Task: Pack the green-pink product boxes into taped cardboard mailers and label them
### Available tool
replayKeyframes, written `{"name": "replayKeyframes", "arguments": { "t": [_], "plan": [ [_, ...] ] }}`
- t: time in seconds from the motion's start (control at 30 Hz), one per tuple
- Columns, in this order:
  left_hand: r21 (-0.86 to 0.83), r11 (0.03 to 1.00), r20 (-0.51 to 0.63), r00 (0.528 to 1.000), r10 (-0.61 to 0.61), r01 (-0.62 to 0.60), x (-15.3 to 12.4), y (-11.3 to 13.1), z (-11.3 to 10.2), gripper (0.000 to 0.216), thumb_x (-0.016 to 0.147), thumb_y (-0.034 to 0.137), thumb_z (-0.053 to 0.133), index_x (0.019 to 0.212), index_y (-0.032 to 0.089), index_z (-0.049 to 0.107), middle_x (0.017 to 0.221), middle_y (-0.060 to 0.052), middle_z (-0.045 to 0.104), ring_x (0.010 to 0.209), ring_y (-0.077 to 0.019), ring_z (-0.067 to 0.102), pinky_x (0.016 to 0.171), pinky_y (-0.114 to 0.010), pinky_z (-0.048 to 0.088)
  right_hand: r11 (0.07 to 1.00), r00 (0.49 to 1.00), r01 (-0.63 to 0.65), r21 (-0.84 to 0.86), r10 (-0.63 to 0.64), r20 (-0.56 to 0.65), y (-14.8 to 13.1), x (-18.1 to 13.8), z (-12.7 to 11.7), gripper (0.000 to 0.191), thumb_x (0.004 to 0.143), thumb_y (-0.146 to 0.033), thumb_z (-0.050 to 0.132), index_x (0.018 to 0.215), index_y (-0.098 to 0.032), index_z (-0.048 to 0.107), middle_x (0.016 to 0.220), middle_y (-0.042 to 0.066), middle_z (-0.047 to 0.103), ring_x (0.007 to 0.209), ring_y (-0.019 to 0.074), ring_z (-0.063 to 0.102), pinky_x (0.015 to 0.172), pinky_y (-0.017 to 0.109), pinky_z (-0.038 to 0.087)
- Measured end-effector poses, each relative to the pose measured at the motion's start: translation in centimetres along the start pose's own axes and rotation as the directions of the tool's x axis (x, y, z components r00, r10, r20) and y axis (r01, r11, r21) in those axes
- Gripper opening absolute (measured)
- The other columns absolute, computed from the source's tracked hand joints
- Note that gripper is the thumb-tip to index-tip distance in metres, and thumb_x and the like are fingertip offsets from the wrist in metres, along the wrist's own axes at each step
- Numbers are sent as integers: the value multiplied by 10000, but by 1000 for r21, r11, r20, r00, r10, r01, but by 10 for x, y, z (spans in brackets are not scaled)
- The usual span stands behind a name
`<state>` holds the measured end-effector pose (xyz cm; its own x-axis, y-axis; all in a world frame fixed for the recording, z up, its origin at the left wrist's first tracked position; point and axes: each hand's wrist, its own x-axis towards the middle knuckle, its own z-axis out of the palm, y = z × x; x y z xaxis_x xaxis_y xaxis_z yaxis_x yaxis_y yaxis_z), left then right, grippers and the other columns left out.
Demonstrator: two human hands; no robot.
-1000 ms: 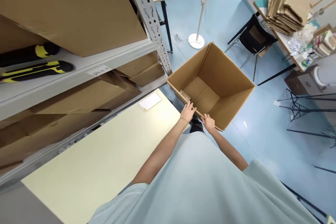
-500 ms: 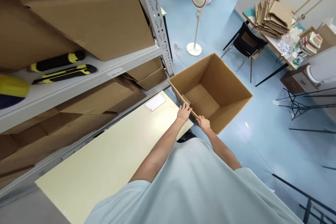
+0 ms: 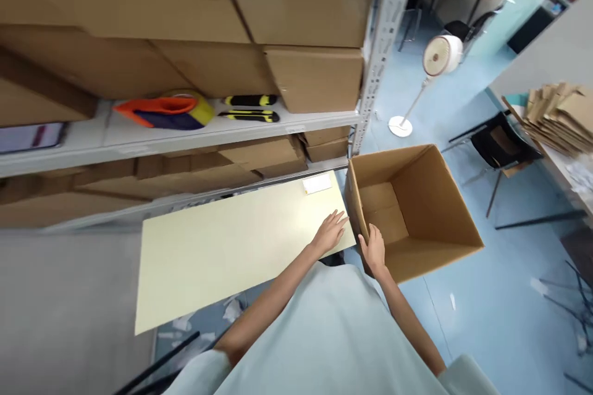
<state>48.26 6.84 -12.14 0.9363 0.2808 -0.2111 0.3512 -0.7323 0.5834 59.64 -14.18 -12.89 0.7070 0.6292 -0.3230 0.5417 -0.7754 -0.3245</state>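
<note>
We could read no text, brand or number with certainty. On the front edge of the shelf (image 3: 222,142) we saw a small label (image 3: 295,129), its marks too small and blurred to make out, and on the white card (image 3: 317,183) atop the pale tabletop (image 3: 222,241) only a yellowish corner mark.

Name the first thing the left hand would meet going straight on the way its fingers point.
The left hand would probably meet the outer side of the open cardboard box, though depth is unclear and it might pass above it.
</note>
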Motion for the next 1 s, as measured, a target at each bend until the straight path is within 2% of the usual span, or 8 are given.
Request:
{"name": "replayKeyframes", "arguments": {
  "t": [0.1, 0.2, 0.33, 0.5, 0.63, 0.73, 0.9, 1.0],
  "plan": [
    [-94, 981, -256, 948, -188, 169, -71, -28, -11, 475, 1136, 273, 507, 1569, 238, 698, 1730, -120, 608, 1714, -326, 442, 1410, -554, 397, 971, 972, 224, 85, -216, -94, -12, 5, -6, 688, 1209, -563, 290, 1723, -149, 485, 1715, 256, 568, 1622, 375, 535, 1305, 566, 497],
    [-193, 917, -482, 781, -398, 349, -147, -40, -24, 438, 1144, 283, 504, 1526, 249, 717, 1669, -115, 660, 1683, -335, 489, 1359, -592, 474, 851, 867, 494, 178, -465, -181, -46, 16, -5, 673, 1198, -624, 397, 1658, -158, 554, 1628, 256, 644, 1525, 389, 619, 1244, 606, 548],
    [-309, 818, -715, 449, -537, 486, -237, -29, -41, 394, 1154, 284, 518, 1485, 272, 731, 1607, -99, 705, 1648, -327, 533, 1337, -616, 502, 569, 613, 786, 242, -767, -188, -126, 20, 4, 585, 1198, -617, 477, 1597, -210, 608, 1559, 222, 698, 1430, 370, 688, 1166, 614, 599],
    [-445, 710, -849, -5, -528, 546, -333, 13, -39, 368, 1153, 246, 551, 1458, 282, 755, 1531, -100, 755, 1603, -311, 585, 1334, -625, 507, 191, 232, 942, 277, -965, -123, -244, -24, 13, 540, 1200, -577, 515, 1582, -209, 617, 1512, 220, 722, 1403, 365, 707, 1144, 614, 611],
    [-547, 626, -833, -290, -470, 556, -417, 50, -15, 381, 1145, 212, 565, 1462, 290, 762, 1479, -93, 787, 1562, -293, 628, 1341, -621, 506, -57, -26, 932, 358, -996, -91, -328, -115, 28, 537, 1185, -558, 565, 1594, -213, 614, 1530, 218, 710, 1429, 362, 693, 1179, 619, 596],
    [-595, 568, -804, -435, -406, 569, -492, 78, 13, 366, 1151, 211, 561, 1440, 289, 772, 1466, -79, 797, 1541, -282, 648, 1335, -602, 518, -198, -183, 878, 436, -980, -77, -369, -210, 49, 529, 1176, -535, 583, 1601, -223, 620, 1543, 210, 701, 1453, 354, 680, 1207, 618, 587],
    [-731, 411, -669, -692, -272, 545, -616, 133, 74, 343, 1155, 230, 561, 1399, 297, 792, 1428, -66, 816, 1496, -279, 683, 1313, -581, 537, -387, -438, 720, 576, -897, -55, -399, -377, 97, 483, 1172, -485, 588, 1573, -223, 651, 1527, 202, 712, 1455, 343, 687, 1227, 615, 590],
    [-834, 305, -517, -843, -147, 459, -666, 173, 121, 320, 1149, 245, 572, 1368, 287, 803, 1381, -73, 831, 1450, -273, 712, 1286, -549, 559, -471, -604, 588, 658, -796, -31, -401, -467, 121, 475, 1169, -472, 593, 1572, -229, 655, 1508, 196, 726, 1438, 329, 702, 1224, 597, 603]
  ]
}}
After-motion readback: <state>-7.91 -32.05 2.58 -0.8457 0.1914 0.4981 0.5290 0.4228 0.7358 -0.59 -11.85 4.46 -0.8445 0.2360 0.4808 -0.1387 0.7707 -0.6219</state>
